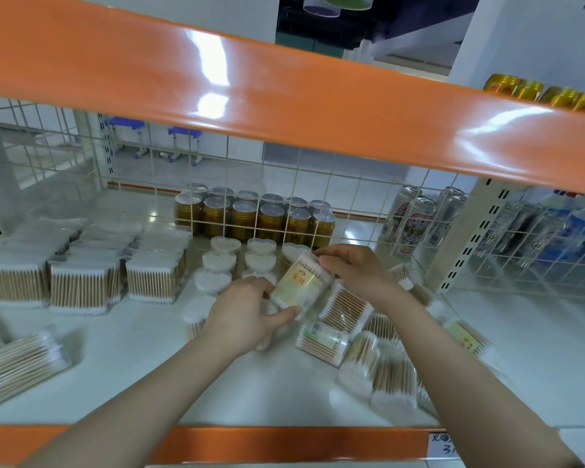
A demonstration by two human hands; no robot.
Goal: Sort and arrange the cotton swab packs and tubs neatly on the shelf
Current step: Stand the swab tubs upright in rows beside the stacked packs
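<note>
A clear tub of cotton swabs with a yellow label [301, 282] is held tilted above the white shelf [156, 359]. My left hand [247, 312] grips its lower end and my right hand [352, 268] pinches its upper end. Heart-shaped tubs [220, 261] stand upright in rows just behind. Rectangular swab packs [81, 285] stand in tidy rows at the left. A jumble of loose tubs and packs [368, 363] lies on its side at the right, partly under my right forearm.
A loose pack [17, 363] lies at the front left. Gold cans [244, 217] and beer cans [416, 221] stand behind the wire grid [345, 197]. The orange upper shelf edge [284, 106] hangs overhead; an orange front rail [284, 444] runs below.
</note>
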